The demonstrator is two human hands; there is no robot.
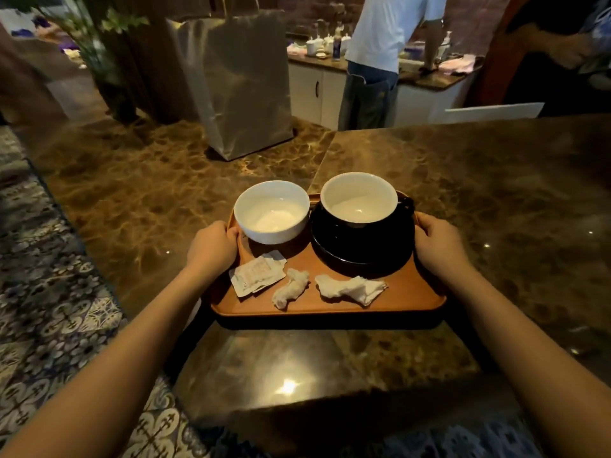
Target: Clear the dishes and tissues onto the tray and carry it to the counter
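An orange-brown tray (410,285) rests on the dark marble counter (496,200). On it stand a white bowl (271,211) at the back left and a black cup with a white inside (358,200) on a black saucer (360,256) at the back right. Two crumpled tissues (291,287) (350,287) and torn sachets (256,276) lie along the tray's front. My left hand (211,247) grips the tray's left rim. On the right rim, my right hand (438,244) is closed around the edge.
A large silver paper bag (231,81) stands on the counter behind the tray, with a plant (99,54) to its left. A person in a light shirt (386,44) stands at a back counter with cups. Patterned floor tiles (49,292) lie to the left.
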